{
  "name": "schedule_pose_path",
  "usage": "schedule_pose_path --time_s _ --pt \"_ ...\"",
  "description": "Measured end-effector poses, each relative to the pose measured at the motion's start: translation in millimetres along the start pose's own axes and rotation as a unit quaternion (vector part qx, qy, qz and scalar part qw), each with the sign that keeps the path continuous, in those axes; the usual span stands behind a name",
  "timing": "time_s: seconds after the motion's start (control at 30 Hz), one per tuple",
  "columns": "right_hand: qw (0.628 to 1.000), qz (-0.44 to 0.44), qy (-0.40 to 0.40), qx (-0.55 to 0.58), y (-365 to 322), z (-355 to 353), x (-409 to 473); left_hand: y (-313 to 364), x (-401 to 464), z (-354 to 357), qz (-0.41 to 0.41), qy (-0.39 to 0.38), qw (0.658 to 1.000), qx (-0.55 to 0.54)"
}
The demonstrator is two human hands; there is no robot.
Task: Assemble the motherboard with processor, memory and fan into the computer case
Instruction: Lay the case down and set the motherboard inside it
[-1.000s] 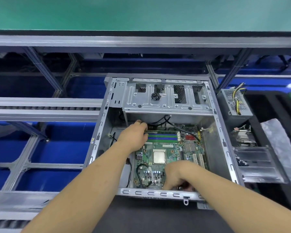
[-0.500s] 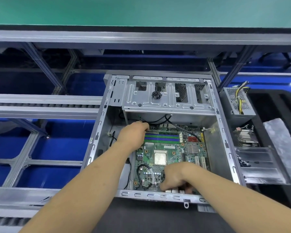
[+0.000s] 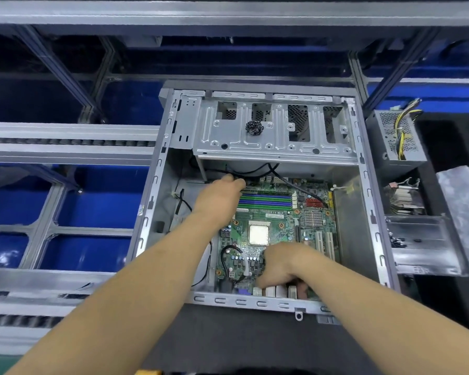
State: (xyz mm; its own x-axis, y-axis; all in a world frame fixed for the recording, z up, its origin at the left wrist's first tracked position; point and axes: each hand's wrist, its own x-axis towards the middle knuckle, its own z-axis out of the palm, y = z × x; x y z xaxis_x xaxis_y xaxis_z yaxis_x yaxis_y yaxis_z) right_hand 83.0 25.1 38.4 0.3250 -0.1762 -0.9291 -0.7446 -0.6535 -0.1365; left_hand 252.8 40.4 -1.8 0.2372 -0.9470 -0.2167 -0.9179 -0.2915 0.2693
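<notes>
The grey computer case [image 3: 255,303] lies open on its side in front of me. Inside it lies the green motherboard [image 3: 282,223], with the silver processor [image 3: 259,235] in its socket and green and purple memory slots [image 3: 266,200] along its far side. My left hand [image 3: 220,196] grips the board's far left corner, fingers curled over the edge beside a black cable [image 3: 290,180]. My right hand [image 3: 279,263] grips the near edge at the metal port blocks, fingertips hidden behind them. The finned cooler with its fan [image 3: 404,196] sits outside the case on the right.
The case's drive cage [image 3: 271,128] overhangs the far end, with a small cluster of screws [image 3: 254,128] on it. A power supply [image 3: 395,139] with yellow wires and a metal bracket [image 3: 423,244] lie to the right. Blue bins and a roller rail fill the left.
Both hands have stayed on the motherboard, in nearly the same places. My head has dipped, so the case sits lower and larger in view.
</notes>
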Motion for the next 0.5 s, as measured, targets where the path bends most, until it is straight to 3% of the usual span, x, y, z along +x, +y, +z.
schedule_pose_path --time_s 0.2,0.5 --pt "0.998 0.014 -0.009 0.053 2.6 2.8 8.4 -3.8 2.4 4.2 -0.002 0.011 0.999 -0.040" --pt "0.998 -0.029 -0.042 -0.039 -0.3 -1.1 8.5 0.6 0.7 1.3 -0.012 0.007 0.999 -0.045"
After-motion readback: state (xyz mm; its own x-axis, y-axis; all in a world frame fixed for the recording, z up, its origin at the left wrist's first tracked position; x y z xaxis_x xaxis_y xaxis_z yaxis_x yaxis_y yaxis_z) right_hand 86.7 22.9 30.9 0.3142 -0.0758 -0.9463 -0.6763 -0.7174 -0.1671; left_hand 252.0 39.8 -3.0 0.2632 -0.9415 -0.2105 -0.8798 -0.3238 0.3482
